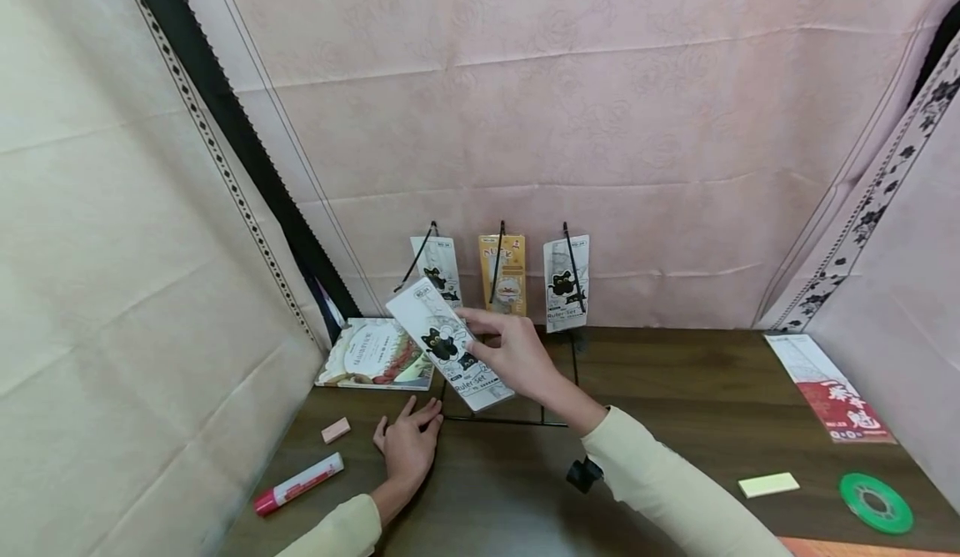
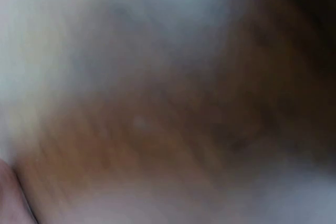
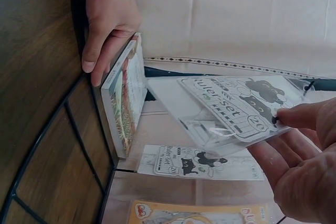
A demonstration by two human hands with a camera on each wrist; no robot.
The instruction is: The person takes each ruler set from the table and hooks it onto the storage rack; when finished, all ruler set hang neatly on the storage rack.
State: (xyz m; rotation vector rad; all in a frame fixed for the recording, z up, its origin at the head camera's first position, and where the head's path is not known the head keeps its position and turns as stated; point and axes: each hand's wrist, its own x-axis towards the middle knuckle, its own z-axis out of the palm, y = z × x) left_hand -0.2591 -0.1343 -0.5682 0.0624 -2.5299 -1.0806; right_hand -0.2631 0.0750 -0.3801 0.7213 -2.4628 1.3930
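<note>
Person's left sleeve (image 1: 339,527) and right sleeve (image 1: 678,486): pale cream, plain, wrist-length. 1 small, blocky black device (image 1: 584,474) just beside right sleeve's wrist end.

The ruler-set packet (image 1: 448,347) is white with black cartoon cats and black lettering; the middle hanging packet (image 1: 515,269) is orange-yellow. Pale pink cloth (image 1: 562,123) meets a white border (image 1: 873,215) patterned with black flowers. The bench (image 1: 675,382) is dark brown, the ring (image 1: 852,500) green, the sleeve (image 1: 675,490) cream.
</note>
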